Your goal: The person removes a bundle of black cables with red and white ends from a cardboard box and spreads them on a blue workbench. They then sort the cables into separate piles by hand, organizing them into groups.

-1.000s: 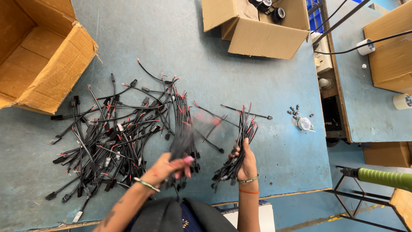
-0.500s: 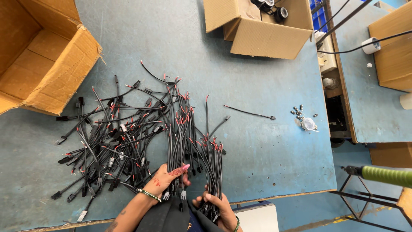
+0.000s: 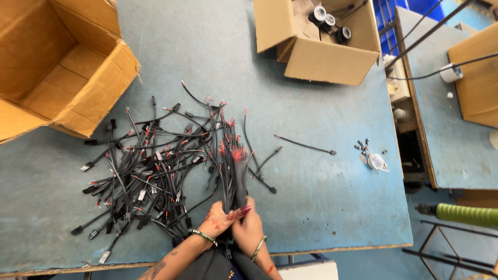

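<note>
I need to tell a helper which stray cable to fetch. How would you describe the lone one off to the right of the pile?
On the blue table, look right of the tangled pile of black cables. One single cable lies alone between the pile and some small screws, touching nothing.

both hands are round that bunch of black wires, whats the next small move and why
Probably tap the bundle of wires to even its ends, then set it apart from the loose pile. Both the left hand and right hand grip its lower end, red tips fanned unevenly on top, and the blue table beside them offers room.
</note>
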